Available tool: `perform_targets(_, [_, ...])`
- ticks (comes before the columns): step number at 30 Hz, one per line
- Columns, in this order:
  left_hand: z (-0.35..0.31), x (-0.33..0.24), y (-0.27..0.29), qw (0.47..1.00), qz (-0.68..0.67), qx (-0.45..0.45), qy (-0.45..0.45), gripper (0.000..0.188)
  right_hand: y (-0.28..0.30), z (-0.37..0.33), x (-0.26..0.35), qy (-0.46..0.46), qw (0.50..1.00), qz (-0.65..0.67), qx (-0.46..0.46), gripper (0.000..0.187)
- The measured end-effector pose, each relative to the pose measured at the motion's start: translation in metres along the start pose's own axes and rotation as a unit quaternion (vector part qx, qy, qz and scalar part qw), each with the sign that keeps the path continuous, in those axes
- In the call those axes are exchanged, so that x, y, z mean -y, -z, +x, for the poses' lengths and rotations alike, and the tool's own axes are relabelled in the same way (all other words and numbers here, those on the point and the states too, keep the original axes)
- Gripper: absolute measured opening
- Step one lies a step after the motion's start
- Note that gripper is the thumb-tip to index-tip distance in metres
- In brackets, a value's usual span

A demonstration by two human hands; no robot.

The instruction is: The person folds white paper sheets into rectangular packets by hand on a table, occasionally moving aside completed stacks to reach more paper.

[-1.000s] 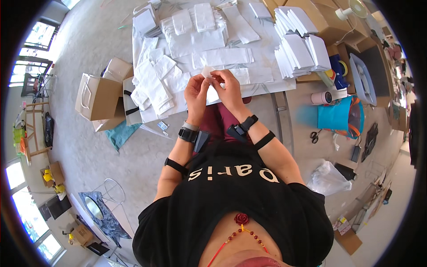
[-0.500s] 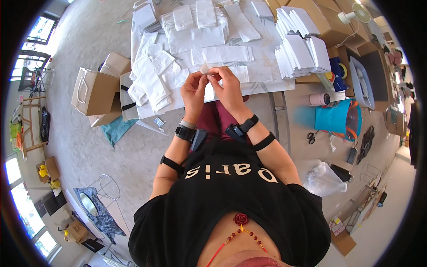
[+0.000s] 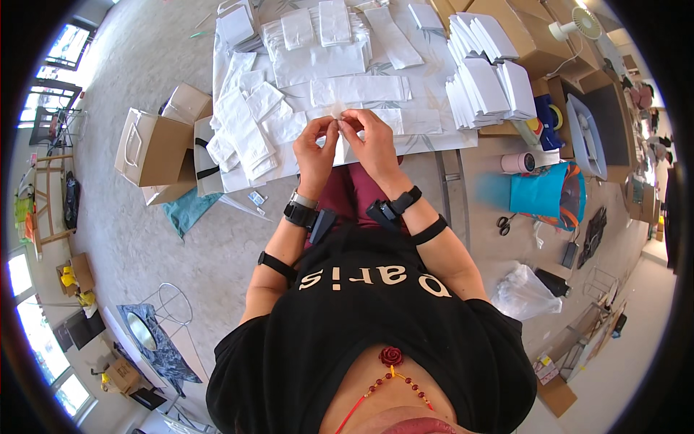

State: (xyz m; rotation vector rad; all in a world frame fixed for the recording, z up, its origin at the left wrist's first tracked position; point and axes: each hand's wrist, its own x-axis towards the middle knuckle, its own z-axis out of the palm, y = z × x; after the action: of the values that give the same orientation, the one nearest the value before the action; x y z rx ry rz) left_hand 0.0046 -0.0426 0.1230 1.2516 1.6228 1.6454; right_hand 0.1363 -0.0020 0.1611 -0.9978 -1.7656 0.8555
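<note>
Over the near edge of the table, my left hand (image 3: 316, 150) and my right hand (image 3: 371, 143) meet with thumbs and fingertips pinched together. Between them pokes up a small, pale, see-through piece (image 3: 337, 109), thin like film; its kind is too small to make out. Just beyond the fingers lie flat white strips, one long strip (image 3: 361, 88) and a shorter one (image 3: 416, 121) by my right hand. Left of my left hand is a loose heap of white folded pieces (image 3: 244, 134). Farther back, more white pieces (image 3: 318, 66) lie layered in a row.
Stacks of folded white pieces (image 3: 484, 87) stand on the table's right side, beside cardboard boxes and a small fan (image 3: 576, 24). To the left are open cartons (image 3: 155, 148). On the floor at right are a turquoise bag (image 3: 538, 194), scissors (image 3: 504, 226) and a clear plastic bag (image 3: 526, 291).
The pale piece between my fingertips has shifted slightly and looks fainter and blurred. Both hands stay pinched in nearly the same place.
</note>
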Motion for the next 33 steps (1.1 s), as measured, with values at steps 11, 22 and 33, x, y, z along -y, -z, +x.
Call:
perform_targets(11, [0.001,-0.015,-0.009,0.996,0.077,0.0,-0.042,0.013,0.003,0.001,-0.008,-0.013,0.999,-0.022,-0.022,0.011])
perform_targets(22, [0.001,0.006,-0.007,0.999,0.025,-0.036,0.018,0.014,0.004,-0.005,-0.025,-0.098,0.992,0.033,-0.077,0.01])
perform_targets(33, [-0.004,0.011,-0.012,0.999,0.001,0.005,0.048,0.015,0.003,-0.013,-0.033,-0.153,0.984,0.063,-0.067,0.01])
